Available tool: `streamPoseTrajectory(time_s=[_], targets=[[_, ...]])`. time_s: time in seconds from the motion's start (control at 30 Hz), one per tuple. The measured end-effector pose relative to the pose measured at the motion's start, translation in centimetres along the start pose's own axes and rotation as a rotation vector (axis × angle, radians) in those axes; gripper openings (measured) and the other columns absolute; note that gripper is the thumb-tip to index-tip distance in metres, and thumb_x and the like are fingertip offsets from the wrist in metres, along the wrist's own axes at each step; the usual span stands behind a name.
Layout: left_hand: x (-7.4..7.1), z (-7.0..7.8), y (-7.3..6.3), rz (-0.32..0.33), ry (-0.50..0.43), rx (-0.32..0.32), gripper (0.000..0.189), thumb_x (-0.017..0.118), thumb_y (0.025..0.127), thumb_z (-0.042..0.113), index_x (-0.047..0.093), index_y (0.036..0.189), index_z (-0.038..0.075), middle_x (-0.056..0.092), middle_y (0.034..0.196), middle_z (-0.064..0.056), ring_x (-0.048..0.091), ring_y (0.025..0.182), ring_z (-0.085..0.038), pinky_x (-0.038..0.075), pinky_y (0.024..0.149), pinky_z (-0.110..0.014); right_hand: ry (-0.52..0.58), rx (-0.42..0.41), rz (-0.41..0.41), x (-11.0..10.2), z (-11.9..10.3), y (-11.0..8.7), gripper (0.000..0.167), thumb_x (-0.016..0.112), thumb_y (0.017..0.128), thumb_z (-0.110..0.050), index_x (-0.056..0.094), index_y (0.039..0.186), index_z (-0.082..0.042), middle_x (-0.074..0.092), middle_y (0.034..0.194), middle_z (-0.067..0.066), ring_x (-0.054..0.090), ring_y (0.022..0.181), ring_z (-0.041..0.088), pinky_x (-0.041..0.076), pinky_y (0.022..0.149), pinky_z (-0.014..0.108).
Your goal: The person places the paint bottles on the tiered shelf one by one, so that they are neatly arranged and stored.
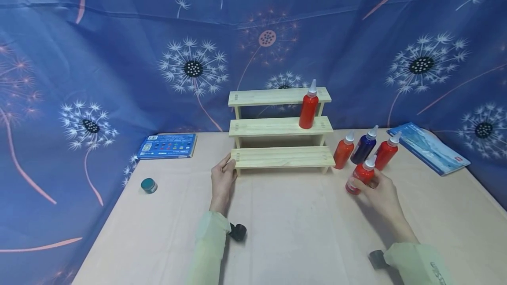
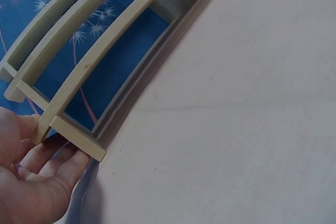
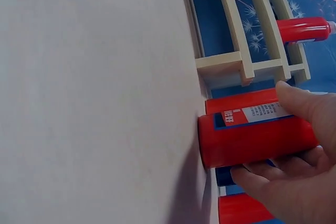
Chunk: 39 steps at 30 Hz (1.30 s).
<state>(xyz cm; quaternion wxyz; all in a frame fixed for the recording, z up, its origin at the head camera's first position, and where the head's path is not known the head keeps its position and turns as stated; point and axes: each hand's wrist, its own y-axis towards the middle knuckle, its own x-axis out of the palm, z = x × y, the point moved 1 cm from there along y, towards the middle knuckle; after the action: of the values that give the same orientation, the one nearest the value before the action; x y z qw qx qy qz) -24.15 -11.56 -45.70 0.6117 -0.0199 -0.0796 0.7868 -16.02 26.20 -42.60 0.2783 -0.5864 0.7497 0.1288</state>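
A three-step wooden rack (image 1: 282, 157) stands against the back cloth. My left hand (image 1: 222, 181) holds the left end of its lowest step, thumb over the board and fingers below in the left wrist view. On the middle step, near the right end, stands a red bottle (image 1: 309, 109) with a pointed white cap. My right hand (image 1: 382, 195) grips another red bottle (image 3: 257, 137) round its body, to the right of the rack. Just behind it are an orange-red bottle (image 1: 343, 151), a dark blue bottle (image 1: 364, 146) and a further red bottle (image 1: 386, 153).
A small teal jar (image 1: 148, 185) sits at the left of the table (image 1: 293, 232). Behind it lies a blue book (image 1: 167, 146), and at the far right a light blue book (image 1: 429, 148). Dandelion-patterned blue cloth (image 1: 130, 56) hangs behind and at the sides.
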Motion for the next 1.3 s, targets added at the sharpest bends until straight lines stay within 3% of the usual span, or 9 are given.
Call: streamPoseTrajectory(time_s=[0.23,0.47,0.77,1.0,1.13,1.23,1.3], targets=[[0.0,0.0,0.1,0.008,-0.004,0.007,0.041,0.054,0.100,0.013,0.051,0.140,0.006,0.059,0.133,-0.016,0.061,0.118,-0.026,0.056,0.094,-0.033,-0.006,-0.019,0.063,0.3,-0.1,-0.3,0.072,0.065,0.094,-0.037,0.036,0.147,0.003,0.046,0.143,0.029,0.043,0.131,0.048,0.038,0.106,0.066],[0.0,-0.1,0.1,0.006,0.011,0.012,0.041,0.053,0.100,0.013,0.051,0.141,0.007,0.062,0.130,-0.016,0.063,0.115,-0.026,0.057,0.091,-0.031,-0.005,0.021,0.082,0.4,-0.3,-0.5,0.073,0.069,0.091,-0.037,0.039,0.146,0.002,0.049,0.140,0.028,0.048,0.128,0.046,0.043,0.105,0.060],[-0.1,-0.1,0.1,0.022,0.021,0.013,0.040,0.055,0.100,0.013,0.053,0.139,0.007,0.063,0.128,-0.015,0.065,0.112,-0.023,0.060,0.083,-0.026,-0.011,-0.030,0.063,0.2,-2.0,-1.0,0.077,0.067,0.091,-0.041,0.037,0.148,0.001,0.051,0.139,0.028,0.051,0.125,0.045,0.046,0.104,0.058],[0.0,-0.2,0.1,0.004,-0.001,0.020,0.040,0.053,0.100,0.012,0.052,0.139,0.006,0.063,0.128,-0.018,0.063,0.115,-0.028,0.057,0.091,-0.032,-0.056,-0.109,0.084,0.5,-4.0,-1.5,0.075,0.070,0.089,-0.043,0.044,0.143,0.002,0.055,0.133,0.029,0.057,0.118,0.046,0.050,0.099,0.054],[0.0,-0.2,0.1,0.002,0.003,0.009,0.039,0.053,0.101,0.013,0.053,0.139,0.007,0.062,0.129,-0.016,0.063,0.115,-0.027,0.057,0.090,-0.030,-0.025,-0.160,0.077,0.8,-5.2,-1.6,0.072,0.071,0.088,-0.041,0.047,0.141,0.003,0.058,0.130,0.028,0.060,0.115,0.043,0.058,0.089,0.029],[0.0,-0.2,0.2,0.006,0.009,0.005,0.039,0.053,0.101,0.014,0.053,0.139,0.008,0.063,0.128,-0.016,0.063,0.115,-0.026,0.057,0.090,-0.029,0.006,-0.194,0.067,1.2,-6.1,-1.6,0.070,0.072,0.088,-0.039,0.048,0.139,0.004,0.060,0.128,0.028,0.061,0.113,0.042,0.055,0.075,0.008],[0.0,-0.2,0.2,0.009,0.012,0.008,0.039,0.053,0.101,0.013,0.053,0.139,0.007,0.063,0.128,-0.016,0.064,0.114,-0.027,0.057,0.090,-0.030,0.014,-0.209,0.053,1.5,-6.6,-1.5,0.069,0.072,0.089,-0.037,0.048,0.138,0.005,0.060,0.127,0.029,0.062,0.112,0.043,0.054,0.074,0.007]])
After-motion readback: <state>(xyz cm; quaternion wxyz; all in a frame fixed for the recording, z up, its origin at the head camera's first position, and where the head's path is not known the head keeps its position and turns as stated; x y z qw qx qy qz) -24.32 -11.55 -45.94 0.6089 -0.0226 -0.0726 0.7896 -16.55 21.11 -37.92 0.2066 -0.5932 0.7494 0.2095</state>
